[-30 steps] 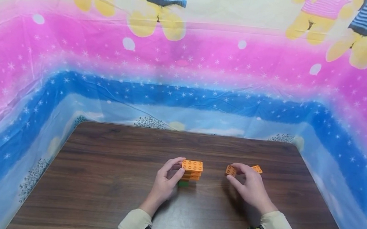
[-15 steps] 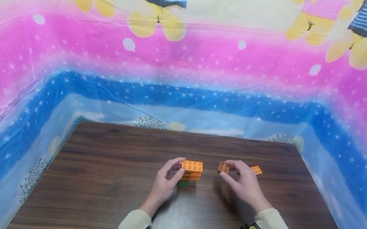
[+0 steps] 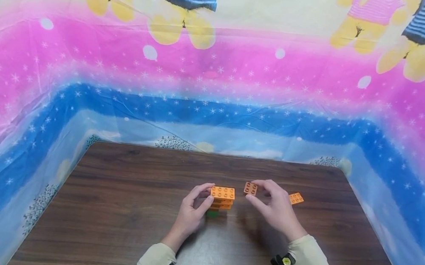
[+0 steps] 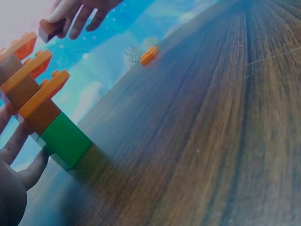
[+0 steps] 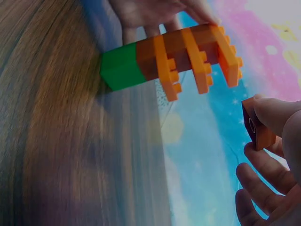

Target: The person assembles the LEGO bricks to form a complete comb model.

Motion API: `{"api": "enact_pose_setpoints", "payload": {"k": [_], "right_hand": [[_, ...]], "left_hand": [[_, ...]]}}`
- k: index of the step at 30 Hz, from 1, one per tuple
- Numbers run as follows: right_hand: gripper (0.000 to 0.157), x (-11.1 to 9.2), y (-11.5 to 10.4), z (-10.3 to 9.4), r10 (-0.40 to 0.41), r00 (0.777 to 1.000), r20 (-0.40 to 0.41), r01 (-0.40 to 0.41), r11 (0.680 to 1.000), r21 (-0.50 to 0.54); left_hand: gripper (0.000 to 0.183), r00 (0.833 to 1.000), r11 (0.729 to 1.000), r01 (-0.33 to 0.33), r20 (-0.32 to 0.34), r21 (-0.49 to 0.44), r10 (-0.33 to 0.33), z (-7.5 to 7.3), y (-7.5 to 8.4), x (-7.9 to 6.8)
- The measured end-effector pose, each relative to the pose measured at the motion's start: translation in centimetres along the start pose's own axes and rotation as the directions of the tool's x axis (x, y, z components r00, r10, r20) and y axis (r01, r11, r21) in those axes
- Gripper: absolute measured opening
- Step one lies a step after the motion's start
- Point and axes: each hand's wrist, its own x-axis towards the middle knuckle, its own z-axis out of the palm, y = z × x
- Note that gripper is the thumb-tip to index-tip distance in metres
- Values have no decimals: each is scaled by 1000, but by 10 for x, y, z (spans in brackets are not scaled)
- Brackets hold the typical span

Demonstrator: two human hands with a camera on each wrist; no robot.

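A tower of toy building bricks [image 3: 223, 192] stands upright on the table, with a green brick [image 5: 120, 68] at its foot. Above that, brown bricks [image 4: 42, 117] alternate with orange plates [image 5: 200, 61] that jut out to the right. My left hand [image 3: 189, 209] steadies the tower from its left side, thumb and fingers against it near the top. To the right of the tower, my right hand [image 3: 276, 207] pinches a small brown brick [image 3: 250, 188] between thumb and fingers. This brick is raised off the table and apart from the tower, studs facing up.
One loose orange plate [image 3: 296, 198] lies on the table behind and right of my right hand. The dark wood table [image 3: 119, 226] runs back to a printed cloth backdrop [image 3: 214, 115] on its far side.
My right hand has carried the brown brick leftward and slightly up, nearer the tower, uncovering more of the loose orange plate. The left hand and tower have stayed in place.
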Motion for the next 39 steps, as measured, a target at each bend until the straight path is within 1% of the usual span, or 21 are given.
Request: {"api": "enact_pose_setpoints", "payload": {"k": [7, 14, 19, 31, 39], "right_hand": [[36, 6, -13, 3, -6, 1000, 16, 5, 999, 50], [38, 14, -23, 11, -43, 999, 21, 41, 996, 78], [38, 17, -28, 15, -57, 998, 23, 54, 994, 91], [38, 21, -37, 26, -53, 997, 59, 45, 991, 127], [35, 23, -46, 37, -73, 995, 61, 63, 987, 145]], "left_hand": [[37, 1000, 1000, 6, -2, 1, -6, 0, 0, -1], [36, 1000, 1000, 17, -17, -13, -17, 1, 0, 0], [37, 1000, 1000, 12, -12, -20, -12, 2, 0, 1], [36, 1000, 1000, 8, -2, -23, -8, 2, -2, 1], [35, 1000, 999, 1, -5, -41, -1, 2, -3, 1]]}}
